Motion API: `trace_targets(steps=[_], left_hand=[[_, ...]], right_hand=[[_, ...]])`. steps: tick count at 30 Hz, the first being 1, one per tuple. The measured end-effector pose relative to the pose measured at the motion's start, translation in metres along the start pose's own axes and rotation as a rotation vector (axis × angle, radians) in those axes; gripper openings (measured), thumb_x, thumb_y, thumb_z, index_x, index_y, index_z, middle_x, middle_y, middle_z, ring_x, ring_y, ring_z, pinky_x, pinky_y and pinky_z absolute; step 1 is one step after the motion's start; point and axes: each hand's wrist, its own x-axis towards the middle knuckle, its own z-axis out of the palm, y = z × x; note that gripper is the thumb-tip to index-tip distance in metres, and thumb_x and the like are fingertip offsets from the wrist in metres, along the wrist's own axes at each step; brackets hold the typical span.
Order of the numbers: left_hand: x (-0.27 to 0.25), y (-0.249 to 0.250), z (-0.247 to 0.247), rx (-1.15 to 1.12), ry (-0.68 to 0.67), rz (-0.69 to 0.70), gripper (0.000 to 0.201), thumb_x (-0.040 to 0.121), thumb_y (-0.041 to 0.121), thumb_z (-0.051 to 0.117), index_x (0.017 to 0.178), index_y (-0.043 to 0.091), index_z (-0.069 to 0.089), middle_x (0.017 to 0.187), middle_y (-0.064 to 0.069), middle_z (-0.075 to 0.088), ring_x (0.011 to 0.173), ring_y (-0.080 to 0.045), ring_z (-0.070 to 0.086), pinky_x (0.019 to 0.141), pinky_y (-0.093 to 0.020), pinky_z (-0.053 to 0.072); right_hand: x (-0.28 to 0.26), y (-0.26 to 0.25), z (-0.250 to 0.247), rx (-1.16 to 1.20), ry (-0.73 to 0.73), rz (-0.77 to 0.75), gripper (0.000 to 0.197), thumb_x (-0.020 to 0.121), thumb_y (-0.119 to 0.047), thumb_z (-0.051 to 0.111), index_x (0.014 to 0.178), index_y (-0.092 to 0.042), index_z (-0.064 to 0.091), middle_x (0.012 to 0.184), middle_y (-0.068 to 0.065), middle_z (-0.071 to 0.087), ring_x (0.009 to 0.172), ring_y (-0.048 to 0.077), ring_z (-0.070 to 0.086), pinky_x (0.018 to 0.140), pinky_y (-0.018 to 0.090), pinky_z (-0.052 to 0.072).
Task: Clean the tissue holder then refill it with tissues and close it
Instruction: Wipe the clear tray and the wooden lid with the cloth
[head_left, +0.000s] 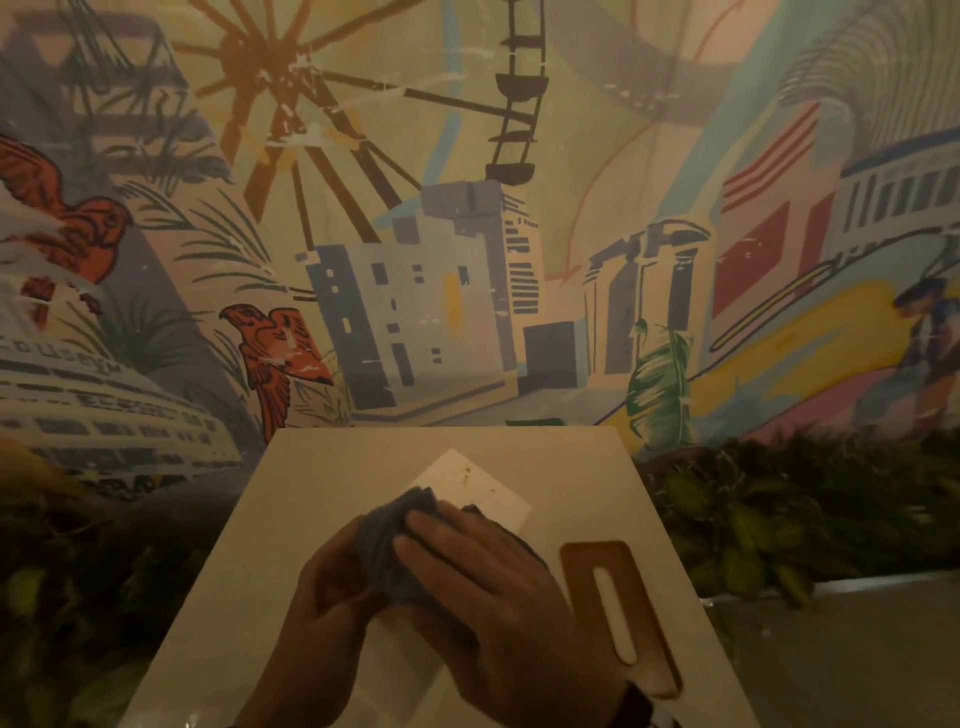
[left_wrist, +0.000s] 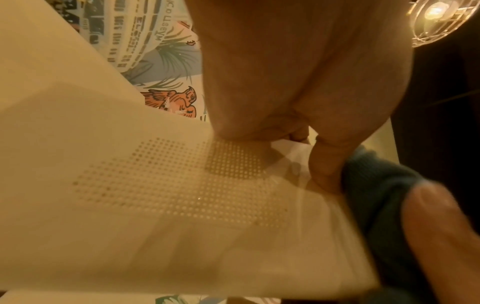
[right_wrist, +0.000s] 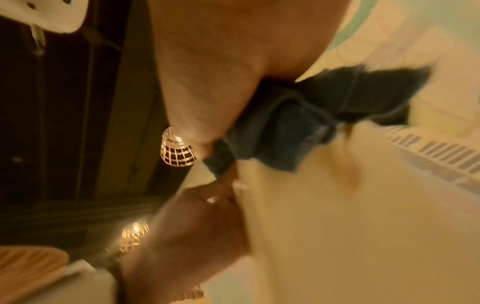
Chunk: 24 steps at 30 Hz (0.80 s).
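Note:
The white tissue holder (head_left: 478, 483) lies slanted on the pale table (head_left: 322, 467), its far end flecked with dirt. My left hand (head_left: 332, 566) grips its near left side; in the left wrist view the fingers (left_wrist: 324, 164) curl over the edge of the holder (left_wrist: 155, 195), whose face has a dotted pattern. My right hand (head_left: 457, 561) holds a bunched blue cloth (head_left: 395, 540) against the holder's top. The right wrist view shows the cloth (right_wrist: 285, 133) squeezed under that hand, blurred. The brown wooden lid (head_left: 613, 597), with a long slot, lies on the table to the right.
A painted mural wall (head_left: 467, 260) rises straight behind the table. Green foliage (head_left: 779, 519) flanks the table on both sides. A grey ledge (head_left: 857, 649) runs at the right. Caged lamps (right_wrist: 176, 152) hang overhead.

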Motion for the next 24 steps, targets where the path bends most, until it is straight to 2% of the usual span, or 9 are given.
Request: trace_targets(steps=[3,7,10,12,14,16,19,21,24], left_hand=[[0.004,-0.007,-0.004,-0.117,0.020,-0.009,0.038,0.054,0.032,0.088,0.084,0.014,0.074,0.081,0.000,0.075,0.076,-0.008,0.070,0.066,-0.020,0.057],[-0.002,-0.007,0.002,-0.189,-0.016,0.011,0.061,0.048,0.038,0.092,0.087,0.001,0.066,0.087,-0.029,0.062,0.080,-0.028,0.058,0.071,-0.035,0.047],[-0.001,-0.006,0.005,-0.162,-0.009,-0.004,0.064,0.045,0.043,0.092,0.090,0.004,0.067,0.094,-0.037,0.060,0.084,-0.031,0.059,0.078,-0.042,0.045],[-0.003,-0.003,0.002,-0.152,-0.030,-0.007,0.059,0.050,0.035,0.092,0.094,0.006,0.068,0.094,-0.025,0.069,0.088,-0.030,0.066,0.078,-0.038,0.053],[-0.006,-0.001,-0.001,-0.095,0.001,0.016,0.037,0.066,0.013,0.082,0.101,0.013,0.069,0.092,0.000,0.075,0.086,-0.010,0.071,0.072,-0.023,0.058],[-0.007,0.000,-0.006,-0.068,0.000,0.043,0.026,0.070,0.009,0.080,0.092,0.018,0.071,0.085,-0.002,0.074,0.079,-0.008,0.068,0.069,-0.022,0.055],[-0.005,-0.001,-0.010,-0.161,-0.013,0.027,0.058,0.046,0.035,0.093,0.086,0.003,0.066,0.088,-0.034,0.060,0.081,-0.028,0.059,0.078,-0.039,0.044],[-0.004,-0.004,-0.010,-0.154,-0.014,0.023,0.061,0.047,0.037,0.092,0.085,-0.001,0.063,0.082,-0.028,0.059,0.079,-0.026,0.056,0.074,-0.036,0.042],[-0.002,-0.004,-0.007,-0.108,-0.048,0.032,0.051,0.052,0.033,0.088,0.083,0.001,0.063,0.077,-0.016,0.061,0.075,-0.023,0.056,0.068,-0.032,0.043]], right_hand=[[-0.009,0.021,0.001,0.207,0.149,0.100,0.039,0.101,-0.039,0.044,0.137,-0.025,0.050,0.145,-0.008,0.049,0.136,0.009,0.043,0.111,0.036,0.038],[0.008,0.029,-0.003,0.369,0.181,0.482,0.031,0.095,-0.050,0.043,0.125,-0.047,0.050,0.131,-0.036,0.049,0.127,-0.006,0.045,0.112,0.031,0.035],[0.021,0.015,-0.002,0.175,0.035,0.459,0.048,0.095,-0.051,0.039,0.141,-0.038,0.040,0.146,-0.022,0.041,0.134,-0.009,0.029,0.118,0.027,0.026],[0.023,0.000,-0.003,0.122,0.006,0.265,0.052,0.096,-0.050,0.042,0.145,-0.032,0.039,0.148,-0.020,0.037,0.138,-0.008,0.024,0.119,0.028,0.023],[0.017,-0.004,-0.004,0.173,-0.020,0.067,0.046,0.098,-0.041,0.045,0.142,-0.028,0.044,0.150,-0.013,0.041,0.142,0.003,0.030,0.119,0.030,0.023],[0.002,0.009,-0.003,0.243,-0.018,-0.021,0.042,0.100,-0.035,0.046,0.141,-0.023,0.046,0.150,-0.007,0.044,0.142,0.012,0.034,0.119,0.033,0.023],[-0.010,0.030,0.001,0.371,0.141,0.214,0.038,0.100,-0.045,0.040,0.137,-0.040,0.046,0.145,-0.018,0.047,0.137,0.008,0.040,0.117,0.028,0.027],[-0.003,0.038,0.003,0.482,0.206,0.479,0.031,0.098,-0.047,0.044,0.129,-0.052,0.048,0.137,-0.027,0.051,0.130,0.001,0.045,0.111,0.020,0.034],[0.013,0.037,0.004,0.390,0.127,0.595,0.032,0.099,-0.036,0.047,0.130,-0.044,0.046,0.132,-0.028,0.050,0.126,-0.004,0.046,0.108,0.017,0.035]])
